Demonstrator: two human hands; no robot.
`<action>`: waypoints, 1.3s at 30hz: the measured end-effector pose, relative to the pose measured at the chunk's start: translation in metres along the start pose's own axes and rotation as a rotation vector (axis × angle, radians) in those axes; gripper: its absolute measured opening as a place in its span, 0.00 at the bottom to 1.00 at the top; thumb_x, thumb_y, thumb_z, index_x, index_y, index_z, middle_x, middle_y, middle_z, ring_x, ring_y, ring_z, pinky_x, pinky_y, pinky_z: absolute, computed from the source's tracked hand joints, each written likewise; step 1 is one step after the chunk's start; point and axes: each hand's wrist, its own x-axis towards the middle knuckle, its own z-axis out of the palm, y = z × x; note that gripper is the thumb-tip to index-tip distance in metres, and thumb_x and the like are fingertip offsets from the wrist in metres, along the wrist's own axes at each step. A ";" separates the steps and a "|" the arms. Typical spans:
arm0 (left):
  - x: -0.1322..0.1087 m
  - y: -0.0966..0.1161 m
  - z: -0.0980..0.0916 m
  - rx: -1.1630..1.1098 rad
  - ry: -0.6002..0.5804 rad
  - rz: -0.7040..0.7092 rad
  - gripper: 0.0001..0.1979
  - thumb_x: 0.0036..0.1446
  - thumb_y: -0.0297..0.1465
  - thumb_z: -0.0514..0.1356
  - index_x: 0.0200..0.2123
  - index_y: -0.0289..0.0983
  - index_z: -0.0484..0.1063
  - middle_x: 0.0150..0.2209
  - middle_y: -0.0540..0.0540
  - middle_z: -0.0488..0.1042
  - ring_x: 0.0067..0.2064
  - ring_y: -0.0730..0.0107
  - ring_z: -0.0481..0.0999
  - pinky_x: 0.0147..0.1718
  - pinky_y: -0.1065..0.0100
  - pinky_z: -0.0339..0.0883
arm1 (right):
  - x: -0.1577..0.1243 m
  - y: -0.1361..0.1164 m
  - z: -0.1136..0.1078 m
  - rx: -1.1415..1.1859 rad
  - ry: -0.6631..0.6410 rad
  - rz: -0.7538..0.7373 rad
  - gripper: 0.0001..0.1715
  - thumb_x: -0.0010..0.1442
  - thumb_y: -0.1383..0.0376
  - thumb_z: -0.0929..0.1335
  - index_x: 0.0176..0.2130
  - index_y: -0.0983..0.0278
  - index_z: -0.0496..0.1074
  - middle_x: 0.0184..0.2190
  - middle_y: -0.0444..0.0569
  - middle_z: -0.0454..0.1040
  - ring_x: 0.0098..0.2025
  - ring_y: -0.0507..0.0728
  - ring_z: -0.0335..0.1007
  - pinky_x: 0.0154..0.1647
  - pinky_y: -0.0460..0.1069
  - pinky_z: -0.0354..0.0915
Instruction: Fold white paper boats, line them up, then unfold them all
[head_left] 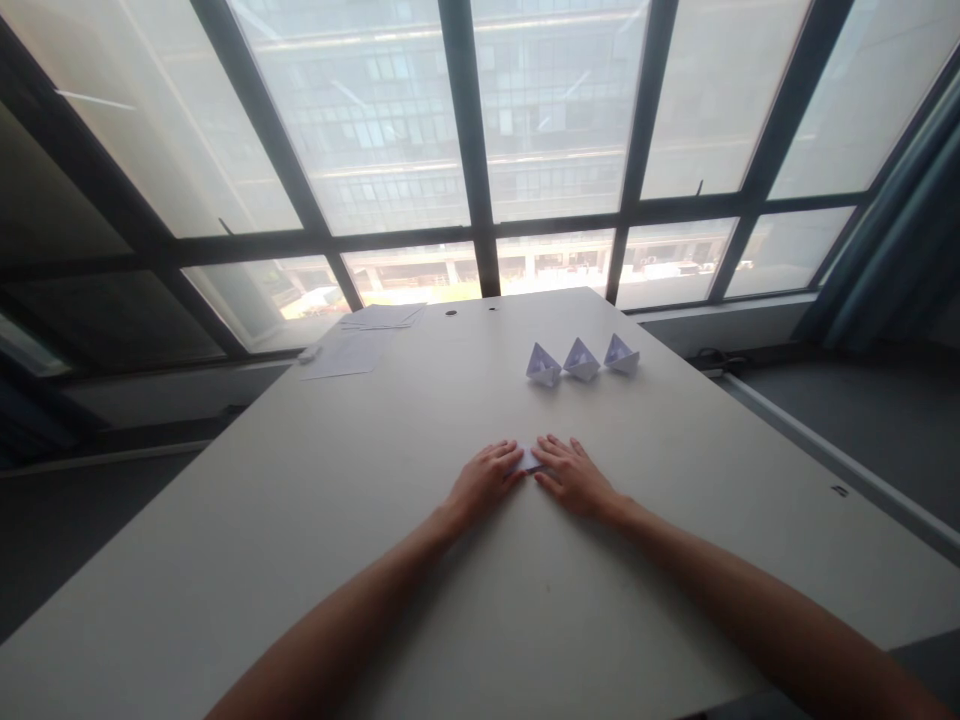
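My left hand point(484, 478) and my right hand point(574, 474) lie side by side on the white table point(375, 520), fingertips meeting over a small folded piece of white paper point(529, 461). Both hands press down on it with the fingers laid flat and close together; most of the paper is hidden beneath them. Beyond my hands, three folded paper boats stand in a row: one on the left point(543, 364), one in the middle point(582, 360), one on the right point(621, 355).
A stack of white paper sheets point(380, 317) and a loose sheet point(345, 355) lie at the table's far left, by the window. A large window with dark frames point(480, 225) fills the background. The table's right edge drops to grey floor point(862, 420).
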 end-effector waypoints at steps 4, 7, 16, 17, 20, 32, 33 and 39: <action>-0.001 0.007 -0.004 0.047 0.007 0.006 0.13 0.66 0.36 0.53 0.52 0.41 0.69 0.55 0.42 0.71 0.57 0.59 0.68 0.57 0.57 0.61 | 0.001 0.001 0.002 0.015 0.004 0.003 0.30 0.65 0.59 0.62 0.64 0.60 0.58 0.67 0.54 0.55 0.70 0.60 0.43 0.67 0.65 0.38; -0.003 0.014 -0.006 0.149 0.024 -0.064 0.12 0.67 0.36 0.52 0.48 0.41 0.69 0.52 0.43 0.72 0.52 0.56 0.69 0.51 0.54 0.63 | 0.001 0.001 0.002 0.019 0.011 0.003 0.29 0.65 0.59 0.62 0.64 0.59 0.59 0.67 0.54 0.55 0.70 0.60 0.43 0.67 0.65 0.39; -0.002 0.015 -0.008 0.134 -0.008 -0.043 0.12 0.67 0.34 0.50 0.47 0.39 0.71 0.47 0.43 0.72 0.44 0.61 0.70 0.46 0.62 0.64 | 0.000 0.000 0.001 0.029 0.028 0.004 0.29 0.65 0.60 0.63 0.63 0.59 0.60 0.66 0.54 0.56 0.69 0.60 0.45 0.67 0.65 0.40; -0.002 0.014 -0.008 0.124 -0.006 -0.046 0.12 0.67 0.34 0.50 0.48 0.40 0.71 0.47 0.43 0.72 0.44 0.61 0.70 0.45 0.62 0.64 | 0.000 -0.001 0.000 0.032 0.035 0.006 0.29 0.65 0.59 0.63 0.63 0.59 0.61 0.66 0.54 0.57 0.69 0.61 0.45 0.67 0.65 0.40; -0.001 0.013 -0.009 0.103 -0.005 -0.040 0.13 0.68 0.34 0.50 0.50 0.40 0.70 0.46 0.44 0.74 0.42 0.61 0.71 0.45 0.61 0.65 | 0.000 -0.002 -0.002 0.051 0.084 0.014 0.28 0.64 0.57 0.65 0.61 0.59 0.63 0.63 0.55 0.62 0.67 0.62 0.50 0.66 0.65 0.43; -0.003 0.020 -0.014 0.098 -0.002 -0.004 0.18 0.65 0.28 0.51 0.57 0.40 0.67 0.52 0.42 0.73 0.45 0.61 0.73 0.47 0.61 0.69 | 0.004 -0.002 -0.004 0.254 0.291 0.062 0.17 0.56 0.67 0.68 0.47 0.61 0.75 0.45 0.52 0.75 0.49 0.59 0.70 0.54 0.53 0.63; -0.003 0.020 -0.014 0.087 0.011 -0.002 0.18 0.65 0.27 0.52 0.57 0.40 0.67 0.51 0.42 0.73 0.45 0.61 0.74 0.48 0.61 0.69 | 0.004 -0.001 -0.003 0.272 0.301 0.070 0.16 0.56 0.67 0.68 0.46 0.62 0.75 0.44 0.51 0.76 0.48 0.59 0.70 0.53 0.53 0.64; -0.002 0.014 -0.006 -0.131 0.148 -0.025 0.18 0.63 0.27 0.54 0.54 0.42 0.71 0.52 0.44 0.75 0.48 0.61 0.75 0.50 0.59 0.71 | 0.007 0.003 0.002 0.353 0.347 0.130 0.22 0.55 0.65 0.68 0.50 0.63 0.73 0.48 0.53 0.76 0.50 0.61 0.71 0.54 0.54 0.64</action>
